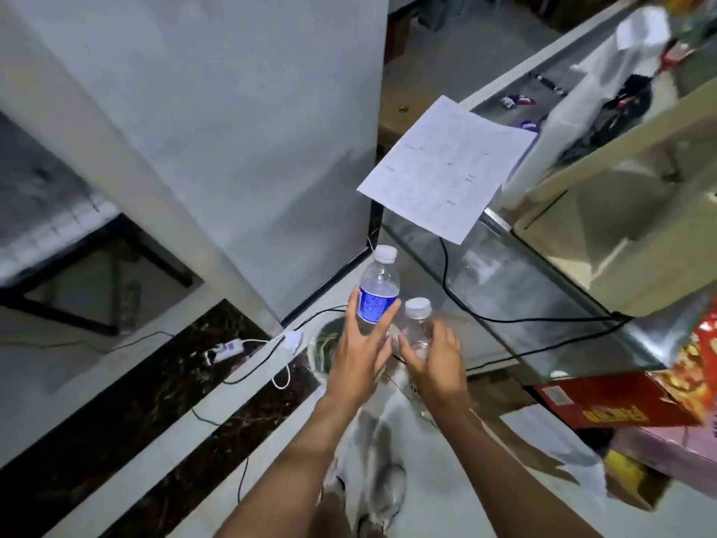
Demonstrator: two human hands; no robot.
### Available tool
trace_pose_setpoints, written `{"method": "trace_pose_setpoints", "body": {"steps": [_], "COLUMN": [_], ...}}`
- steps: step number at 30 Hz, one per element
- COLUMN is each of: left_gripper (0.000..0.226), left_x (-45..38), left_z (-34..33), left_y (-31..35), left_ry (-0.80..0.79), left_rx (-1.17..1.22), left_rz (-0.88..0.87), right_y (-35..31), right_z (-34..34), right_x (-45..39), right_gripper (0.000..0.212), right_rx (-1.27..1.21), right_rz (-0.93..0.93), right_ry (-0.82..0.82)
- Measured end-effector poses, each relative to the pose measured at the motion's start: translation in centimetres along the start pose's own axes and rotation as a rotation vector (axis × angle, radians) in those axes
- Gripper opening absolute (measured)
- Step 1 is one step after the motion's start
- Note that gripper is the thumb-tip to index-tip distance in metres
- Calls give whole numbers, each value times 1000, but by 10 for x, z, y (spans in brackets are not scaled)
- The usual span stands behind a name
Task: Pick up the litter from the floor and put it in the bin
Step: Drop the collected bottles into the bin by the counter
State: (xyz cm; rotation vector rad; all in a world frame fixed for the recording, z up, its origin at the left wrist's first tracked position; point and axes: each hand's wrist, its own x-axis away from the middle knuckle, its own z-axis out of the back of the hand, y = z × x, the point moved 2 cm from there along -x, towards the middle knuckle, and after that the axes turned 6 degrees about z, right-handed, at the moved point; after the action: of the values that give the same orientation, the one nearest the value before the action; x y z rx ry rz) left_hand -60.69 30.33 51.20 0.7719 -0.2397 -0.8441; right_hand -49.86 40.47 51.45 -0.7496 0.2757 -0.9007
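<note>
1. Left hand (359, 359) reaching forward, thumb on one side and straight fingers on the other side of a clear plastic water bottle with a blue label (378, 291); bottle held upright, white cap on top.
2. Right hand (434, 363) just beside the left, fingers curled round a smaller clear bottle without a label (418, 328), white cap on, upright or nearly so.
3. Both bottles held in the air, close to each other, above a bin (324, 349) with a round rim; bin partly hidden behind the left hand, standing on the floor (163, 440) near the corner of a white wall panel (217, 122).
4. Contents of the bin too dim to tell.
5. Left of the bin on the floor: a white power strip (227, 350) with white and black cables trailing over a dark marble band.
6. To the right: a glass display counter (516, 289), with a printed paper sheet (446, 168) overhanging its near corner.
7. At the lower right edge: a red carton (617, 401), blurred, lettering unreadable.
8. Below the forearms: grey-white footwear, blurred.
</note>
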Motion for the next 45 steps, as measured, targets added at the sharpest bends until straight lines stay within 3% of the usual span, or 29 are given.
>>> {"method": "trace_pose_setpoints", "body": {"steps": [7, 11, 15, 24, 27, 30, 32, 37, 39, 43, 45], "left_gripper": [58, 71, 58, 78, 88, 71, 65, 71, 63, 56, 55], "left_x": [-1, -4, -3, -1, -1, 4, 8, 17, 15, 0, -12], "left_z": [-30, -84, -161, -310, -339, -345, -341, -309, -287, -246, -233], "left_y": [-115, -202, -284, -379, -398, -409, -405, -393, -383, -370, -369], "left_ry": [136, 125, 49, -143, -71, 9, 99, 53, 112, 277, 232], "left_rx": [-15, 17, 6, -106, -181, -223, -204, -71, -8, -17, -87], "left_rz": [166, 298, 401, 386, 472, 711, 774, 677, 677, 493, 457], "right_y": [12, 44, 90, 208, 232, 245, 248, 224, 213, 185, 175], "right_z": [-92, -152, -212, -284, -290, -299, -304, -311, -315, -327, -337], "right_x": [-21, -38, -55, -79, -83, -88, -86, -76, -75, -81, -90], "right_gripper": [49, 41, 40, 44, 45, 44, 45, 50, 50, 49, 48], "right_rx": [-25, -67, -114, -152, -160, -173, -176, -186, -180, -231, -241], "right_rz": [59, 55, 33, 4, -15, -20, -30, -38, -34, -31, -4], "right_ry": [-45, -13, -26, -12, 6, 11, -4, -42, -45, -52, -56]}}
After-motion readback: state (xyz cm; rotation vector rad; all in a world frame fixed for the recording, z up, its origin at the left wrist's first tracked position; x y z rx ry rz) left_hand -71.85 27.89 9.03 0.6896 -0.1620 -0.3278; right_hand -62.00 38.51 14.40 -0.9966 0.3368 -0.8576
